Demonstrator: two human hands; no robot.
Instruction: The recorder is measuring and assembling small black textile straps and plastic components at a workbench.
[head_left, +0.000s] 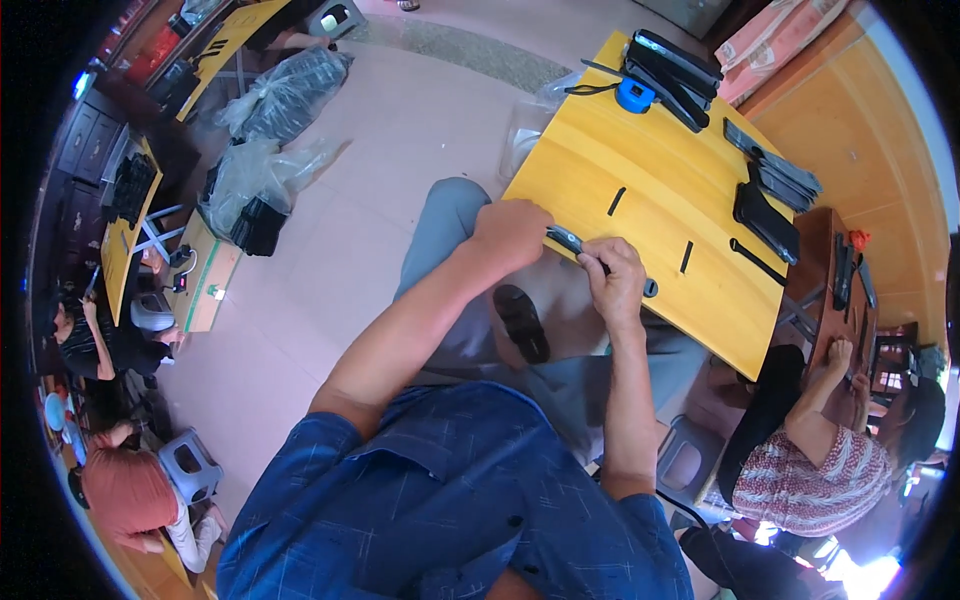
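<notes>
Nothing legible right now: any marking on the blue tape measure point(634, 96), by the table's point(560, 160) far-left corner, looks too small.

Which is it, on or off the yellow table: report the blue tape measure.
On. The blue tape measure sits on the yellow table, beside the stacked black pieces.

Plastic bags point(290, 95) on floor point(390, 120), grey stool point(190, 467), red-shirted person point(128, 488)
</notes>
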